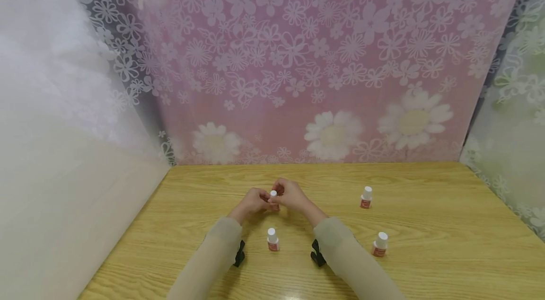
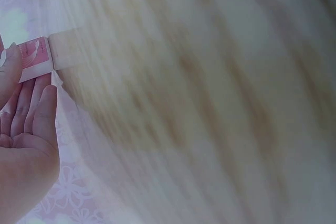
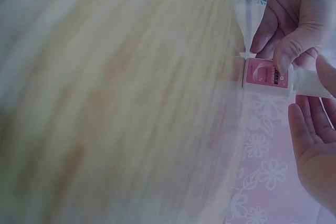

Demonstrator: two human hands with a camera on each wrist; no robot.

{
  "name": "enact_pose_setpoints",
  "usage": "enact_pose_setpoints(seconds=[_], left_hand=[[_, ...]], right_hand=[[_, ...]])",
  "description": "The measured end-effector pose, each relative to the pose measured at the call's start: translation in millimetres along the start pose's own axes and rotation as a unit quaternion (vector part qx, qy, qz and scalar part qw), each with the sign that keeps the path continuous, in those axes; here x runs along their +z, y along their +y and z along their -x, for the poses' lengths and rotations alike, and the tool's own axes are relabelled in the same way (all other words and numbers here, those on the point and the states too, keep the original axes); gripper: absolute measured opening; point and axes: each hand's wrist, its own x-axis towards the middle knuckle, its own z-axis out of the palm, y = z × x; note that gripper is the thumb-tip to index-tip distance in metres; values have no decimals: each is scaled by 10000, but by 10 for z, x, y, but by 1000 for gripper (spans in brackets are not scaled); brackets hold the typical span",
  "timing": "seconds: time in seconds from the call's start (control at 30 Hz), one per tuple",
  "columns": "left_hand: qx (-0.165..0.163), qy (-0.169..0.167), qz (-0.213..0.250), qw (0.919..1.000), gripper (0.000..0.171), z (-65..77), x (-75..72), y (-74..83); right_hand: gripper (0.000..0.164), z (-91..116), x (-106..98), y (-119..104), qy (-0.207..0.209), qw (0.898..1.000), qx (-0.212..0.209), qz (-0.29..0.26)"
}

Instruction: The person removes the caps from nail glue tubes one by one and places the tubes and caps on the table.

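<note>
At the middle of the table, a small white glue bottle (image 1: 276, 207) with a pink-red label stands upright between both hands. My left hand (image 1: 254, 199) grips its body, and the thumb presses on the label (image 3: 262, 73) in the right wrist view. Around the white cap (image 3: 310, 84), my right hand (image 1: 291, 194) pinches with thumb and fingers. The bottle's base is at the tabletop, and the cap is still on. The left wrist view shows the lower part of the bottle (image 2: 37, 56) beside the left hand's fingers.
A similar capped bottle (image 1: 273, 240) stands between the forearms. Two more stand to the right, one farther back (image 1: 365, 198) and one nearer (image 1: 380, 244). A flowered pink curtain (image 1: 272, 63) hangs behind the wooden table (image 1: 447, 224), with pale panels on both sides.
</note>
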Motion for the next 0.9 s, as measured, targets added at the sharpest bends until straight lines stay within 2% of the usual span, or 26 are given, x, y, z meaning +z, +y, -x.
enact_pose_setpoints(seconds=[0.33, 0.57, 0.73, 0.9], left_hand=[[-99, 74, -209, 9997, 16, -1, 6, 10], [-169, 41, 120, 9998, 17, -6, 14, 3], [-169, 67, 39, 9998, 16, 20, 14, 51], [-251, 79, -20, 9997, 16, -9, 17, 22]], right_hand=[[16, 10, -6, -29, 50, 10000, -70, 35], [10, 17, -11, -50, -6, 9994, -320, 120], [11, 21, -7, -64, 8, 9990, -424, 105], [16, 15, 0, -59, 32, 9993, -344, 173]])
